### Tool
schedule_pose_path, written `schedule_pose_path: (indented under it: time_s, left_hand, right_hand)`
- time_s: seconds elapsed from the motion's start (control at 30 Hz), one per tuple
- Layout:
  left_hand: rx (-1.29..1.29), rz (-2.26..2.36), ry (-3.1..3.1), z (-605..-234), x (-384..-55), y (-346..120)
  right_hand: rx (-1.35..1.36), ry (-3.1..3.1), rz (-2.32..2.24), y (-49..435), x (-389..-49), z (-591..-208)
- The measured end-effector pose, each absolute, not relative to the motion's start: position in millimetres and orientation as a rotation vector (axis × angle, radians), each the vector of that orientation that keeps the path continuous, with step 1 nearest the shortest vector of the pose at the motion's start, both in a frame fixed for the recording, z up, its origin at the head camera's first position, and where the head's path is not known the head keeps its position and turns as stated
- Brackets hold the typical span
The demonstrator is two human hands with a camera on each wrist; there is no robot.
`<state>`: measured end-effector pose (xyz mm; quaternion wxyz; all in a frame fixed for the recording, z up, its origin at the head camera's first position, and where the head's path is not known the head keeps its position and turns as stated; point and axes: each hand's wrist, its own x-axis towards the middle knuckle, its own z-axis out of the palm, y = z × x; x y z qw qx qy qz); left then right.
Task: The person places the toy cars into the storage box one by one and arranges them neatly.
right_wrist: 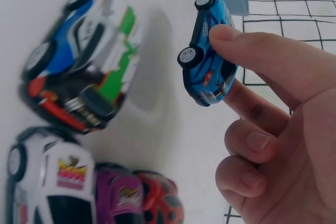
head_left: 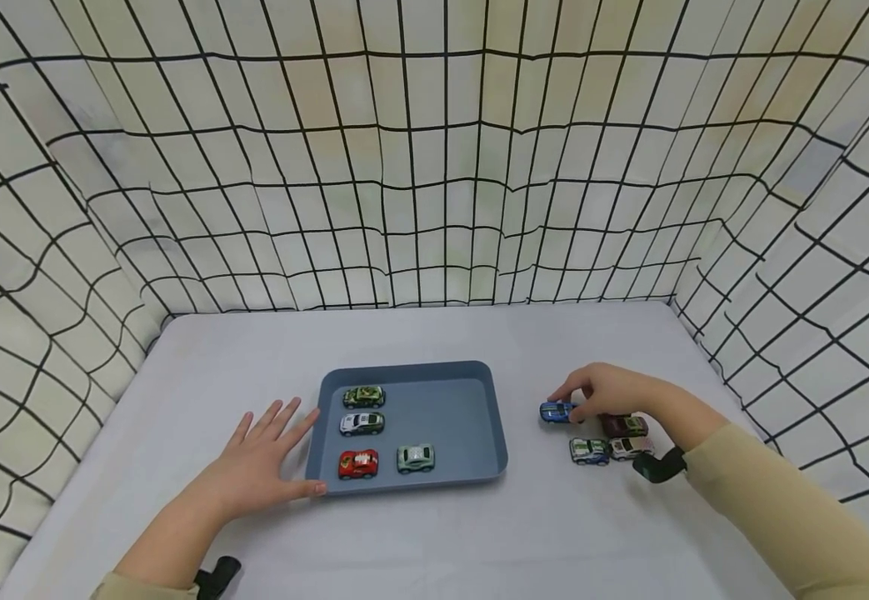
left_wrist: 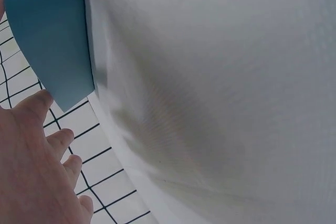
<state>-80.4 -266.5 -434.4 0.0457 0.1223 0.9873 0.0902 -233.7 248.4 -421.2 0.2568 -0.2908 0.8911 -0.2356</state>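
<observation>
My right hand [head_left: 617, 393] pinches a blue toy car [right_wrist: 209, 56] between thumb and fingers, to the right of the tray. Just below it sit a white, blue and green toy car [right_wrist: 86, 59], a white one [right_wrist: 65, 177], a purple one [right_wrist: 119, 195] and a red one with black spots [right_wrist: 159, 198]. My left hand [head_left: 257, 475] is spread at the left side of the blue-grey tray [head_left: 471, 417], thumb at its front left corner. Inside the tray, a camouflage car [head_left: 363, 397] and a white-and-black car [head_left: 362, 423] stand behind a red car [head_left: 358, 464] and a pale green car [head_left: 415, 457].
A white cloth [head_left: 419, 542] covers the table under the tray and cars. Black netting [head_left: 445, 179] over pale fabric rises behind the table and along both sides. A black strap end [head_left: 659, 467] on the right wrist hangs close to the loose cars.
</observation>
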Motion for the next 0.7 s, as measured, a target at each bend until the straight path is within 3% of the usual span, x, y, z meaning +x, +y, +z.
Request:
schedule_pose_path:
  time_s: [0.7]
  left_hand:
    - [0.369,0.260,3.016,-430.3,-78.9,-264.2]
  right_hand:
    - [-0.806,2.275,-0.744,200.4,-244.8,-403.3]
